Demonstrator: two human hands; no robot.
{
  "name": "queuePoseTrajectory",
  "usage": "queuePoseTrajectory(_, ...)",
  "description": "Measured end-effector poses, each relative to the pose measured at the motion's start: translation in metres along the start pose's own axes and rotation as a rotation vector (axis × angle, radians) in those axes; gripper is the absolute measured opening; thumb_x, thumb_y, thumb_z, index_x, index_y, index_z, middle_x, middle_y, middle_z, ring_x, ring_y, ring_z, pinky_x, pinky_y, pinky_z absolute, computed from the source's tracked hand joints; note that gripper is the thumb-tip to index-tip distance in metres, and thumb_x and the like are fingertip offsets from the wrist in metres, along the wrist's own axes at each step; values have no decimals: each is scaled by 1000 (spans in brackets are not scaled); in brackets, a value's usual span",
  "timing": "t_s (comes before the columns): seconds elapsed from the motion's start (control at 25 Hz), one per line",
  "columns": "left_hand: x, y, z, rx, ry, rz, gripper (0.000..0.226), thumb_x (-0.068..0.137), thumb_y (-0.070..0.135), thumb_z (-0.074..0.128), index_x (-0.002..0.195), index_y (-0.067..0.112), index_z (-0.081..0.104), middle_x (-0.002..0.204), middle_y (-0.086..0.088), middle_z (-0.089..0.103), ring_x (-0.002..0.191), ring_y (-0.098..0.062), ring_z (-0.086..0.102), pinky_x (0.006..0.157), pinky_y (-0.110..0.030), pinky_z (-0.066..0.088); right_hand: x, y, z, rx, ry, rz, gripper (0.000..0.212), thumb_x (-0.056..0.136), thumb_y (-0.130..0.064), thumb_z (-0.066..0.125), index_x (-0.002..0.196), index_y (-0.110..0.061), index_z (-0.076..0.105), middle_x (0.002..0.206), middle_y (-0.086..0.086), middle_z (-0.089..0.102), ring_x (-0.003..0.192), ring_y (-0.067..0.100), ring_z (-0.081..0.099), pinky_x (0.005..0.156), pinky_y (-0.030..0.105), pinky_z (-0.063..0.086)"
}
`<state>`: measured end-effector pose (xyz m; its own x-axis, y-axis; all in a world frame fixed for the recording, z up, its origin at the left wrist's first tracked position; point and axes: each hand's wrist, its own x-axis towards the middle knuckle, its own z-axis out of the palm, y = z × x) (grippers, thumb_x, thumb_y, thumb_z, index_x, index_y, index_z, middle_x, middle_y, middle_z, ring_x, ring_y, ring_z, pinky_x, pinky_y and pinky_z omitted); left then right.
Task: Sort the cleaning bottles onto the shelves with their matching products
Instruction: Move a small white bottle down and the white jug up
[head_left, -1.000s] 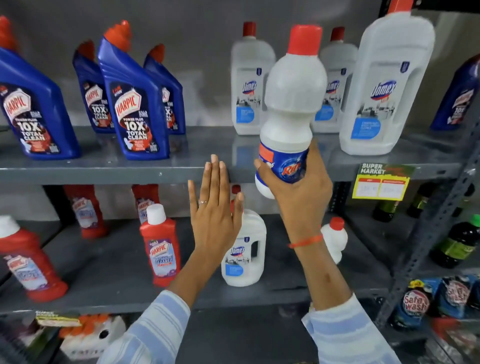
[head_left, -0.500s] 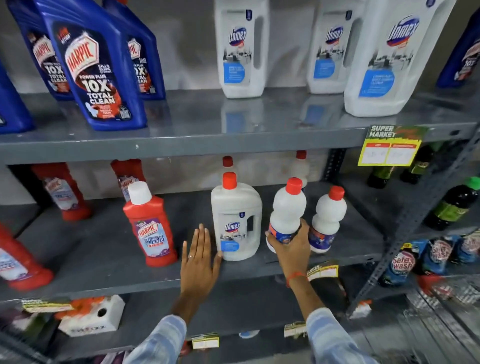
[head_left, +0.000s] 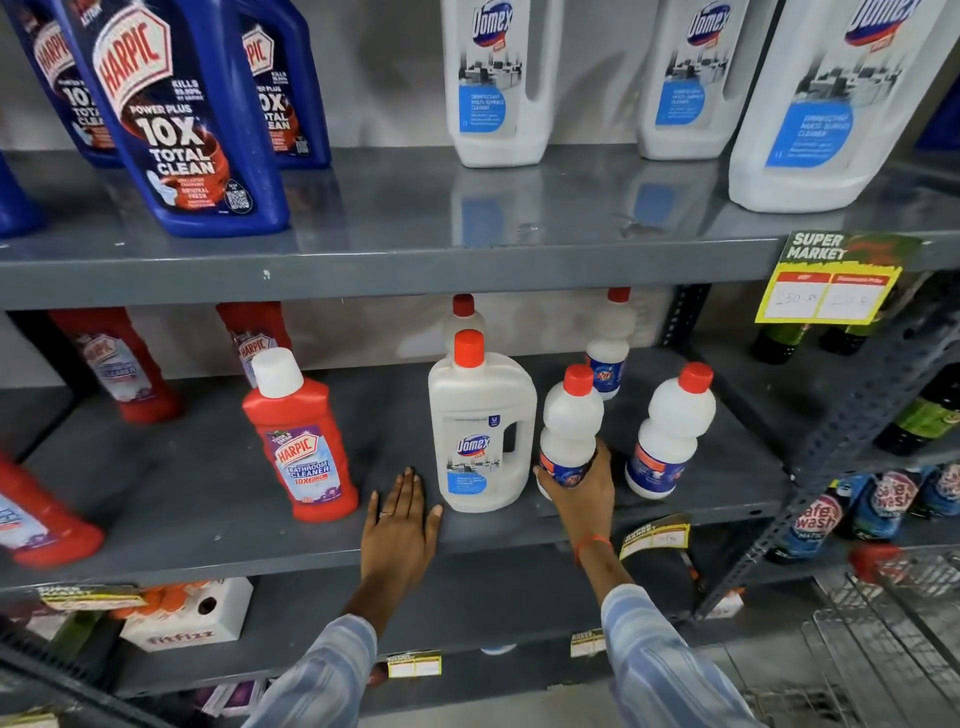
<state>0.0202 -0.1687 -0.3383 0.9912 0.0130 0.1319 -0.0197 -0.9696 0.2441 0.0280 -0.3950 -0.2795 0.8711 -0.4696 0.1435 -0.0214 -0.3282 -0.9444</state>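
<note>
right hand wrapped round the small white red-capped plastic bottle, I'm parking it by its twin on the grey metal middle shelf | left hand flat, empty, bracing

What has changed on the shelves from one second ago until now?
The right hand brought the white red-capped bottle down from the upper shelf level to the middle shelf, beside the Domex bottle, grip unchanged. The left hand dropped flat onto the shelf edge. The other bottles stayed in place.
</note>
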Motion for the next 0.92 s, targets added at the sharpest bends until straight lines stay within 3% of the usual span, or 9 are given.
queuePoseTrajectory(0.2,1,-2,4,20,-10,16,84,94,52,-7,132,1,48,138,-11,51,127,-23,47,106,-48,30,-34,-8,5,-42,171,-115,85,65,-12,80,135,-12,31,138,19,39,127,31,42,103,47,45)
queuePoseTrajectory(0.36,3,-1,5,51,-58,27,91,89,55,-15,137,2,42,143,-12,44,131,-23,42,109,-48,26,-75,-51,42,1,82,-279,76,72,-20,76,134,-16,33,136,12,32,126,18,36,99,20,42)
queuePoseTrajectory(0.48,7,-1,1,82,-121,63,102,74,61,-30,148,7,15,156,-7,17,143,-17,15,115,-42,5,-76,-66,70,33,31,-182,92,69,-30,79,140,-17,22,142,13,28,131,23,33,101,32,43)
queuePoseTrajectory(0.56,7,0,-6,115,-170,60,91,77,58,-20,149,9,7,158,-5,9,144,-16,6,116,-39,-1,-71,-67,80,14,13,-117,101,64,-35,81,141,-12,20,144,15,29,133,28,32,105,41,40)
queuePoseTrajectory(0.64,6,1,-14,163,-183,78,70,93,50,5,148,7,15,157,-7,17,143,-17,13,116,-39,2,-68,-67,85,18,-1,-86,105,61,-35,83,141,-9,21,144,16,33,133,29,35,107,41,40)
queuePoseTrajectory(0.72,1,0,-23,144,-70,123,55,95,38,25,134,5,45,141,-14,47,130,-25,42,112,-40,19,-66,-71,86,44,1,-58,105,59,-32,85,140,-9,22,142,15,39,130,29,40,104,39,43)
queuePoseTrajectory(0.76,-2,1,-30,122,18,141,49,91,34,29,118,6,60,121,-15,63,112,-29,56,105,-40,32,-64,-73,86,50,8,-54,104,58,-30,85,140,-9,24,140,14,43,128,29,44,103,38,44)
queuePoseTrajectory(0.84,-8,5,-47,53,208,160,32,84,25,42,90,7,69,85,-14,71,80,-32,63,80,-38,48,-61,-73,83,43,24,-48,99,56,-30,86,136,-8,31,134,14,51,121,28,51,100,35,45)
queuePoseTrajectory(0.92,-13,9,-69,8,371,157,25,82,20,49,86,4,67,79,-15,69,73,-33,61,67,-37,50,-64,-71,76,38,22,-54,97,54,-32,85,133,-10,33,129,13,55,116,28,54,99,35,47)
